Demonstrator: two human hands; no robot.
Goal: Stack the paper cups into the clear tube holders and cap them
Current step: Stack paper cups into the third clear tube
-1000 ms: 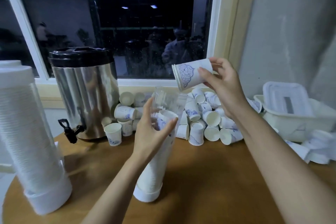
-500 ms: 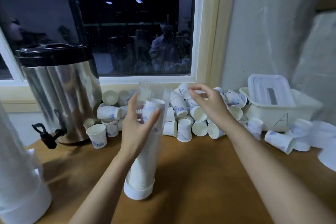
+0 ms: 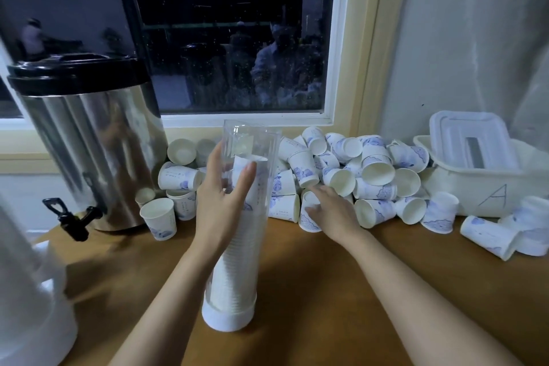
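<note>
My left hand (image 3: 222, 202) grips the clear plastic tube (image 3: 252, 140); right of it, my right hand (image 3: 332, 211) pinches a tapered paper cup (image 3: 307, 221).

The tall clear plastic tube (image 3: 252, 151) is glossy and transparent; its round white plastic base cap (image 3: 228, 318) looks smooth and matt. The small white paper cups with blue print (image 3: 377, 169) have a dull surface. The big cylindrical steel urn (image 3: 98, 142) is polished metal with streaky reflections, under a glossy black plastic lid (image 3: 77, 74). The brown wooden table (image 3: 312, 291) is smooth with a soft sheen, the white rectangular plastic tub (image 3: 463, 187) matt
</note>
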